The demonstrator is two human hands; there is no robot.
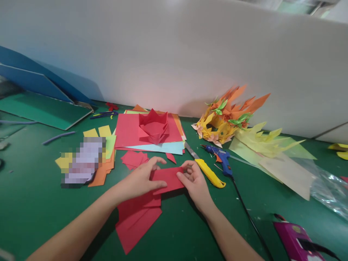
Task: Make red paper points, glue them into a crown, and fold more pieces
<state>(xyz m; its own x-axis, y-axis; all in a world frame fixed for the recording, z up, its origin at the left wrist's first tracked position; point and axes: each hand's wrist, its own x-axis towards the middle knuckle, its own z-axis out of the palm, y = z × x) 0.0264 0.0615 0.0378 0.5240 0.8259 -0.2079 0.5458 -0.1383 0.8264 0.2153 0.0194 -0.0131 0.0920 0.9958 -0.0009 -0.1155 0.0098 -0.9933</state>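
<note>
A folded rectangle of red paper (170, 178) is held just above the green table. My right hand (193, 177) pinches its right end, thumb on top and fingers curled behind. At the left end, my left hand (146, 177) has its thumb over the paper and its other fingers behind, the index finger lifted. More red paper sheets (138, 219) lie beneath my left wrist. Small red paper pieces (133, 159) are piled just beyond that hand. A red pointed paper crown shape (153, 127) stands on stacked coloured sheets (125, 128) farther back.
A yellow utility knife (209, 173) and a blue glue gun (224, 159) with a black cord lie right of my hands. Paper crowns (217, 127) stand behind them. A blurred-out phone (84, 159) rests on coloured papers at left. A purple box (295, 239) sits front right.
</note>
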